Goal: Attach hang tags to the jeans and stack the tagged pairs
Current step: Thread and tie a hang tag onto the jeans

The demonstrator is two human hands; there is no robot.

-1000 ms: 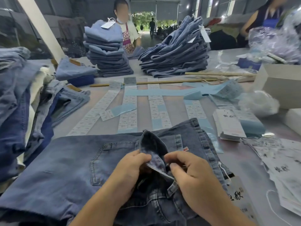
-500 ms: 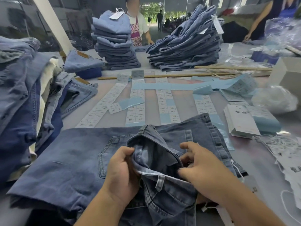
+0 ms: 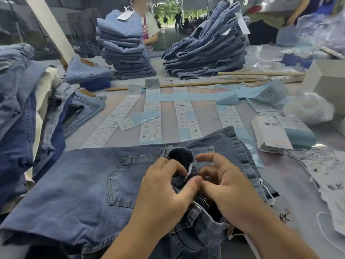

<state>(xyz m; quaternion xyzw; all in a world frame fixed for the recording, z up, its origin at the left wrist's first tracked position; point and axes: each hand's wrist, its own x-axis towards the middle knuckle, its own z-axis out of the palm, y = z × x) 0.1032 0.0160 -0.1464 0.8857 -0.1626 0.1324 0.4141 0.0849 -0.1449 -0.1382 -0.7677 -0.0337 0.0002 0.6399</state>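
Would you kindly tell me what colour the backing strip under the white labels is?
Pale blue backing strip, clearest in the head view.

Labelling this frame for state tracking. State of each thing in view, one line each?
left hand: pinches the folded waistband
right hand: pinches the same fold, thumb tip against the left hand's
jeans: flat on the table, back pocket up, waistband bunched up
hang tag stack: lying flat, untouched
left jeans stack: folded, upright, tag on top
right jeans stack: folded, leaning
label strips: laid out flat
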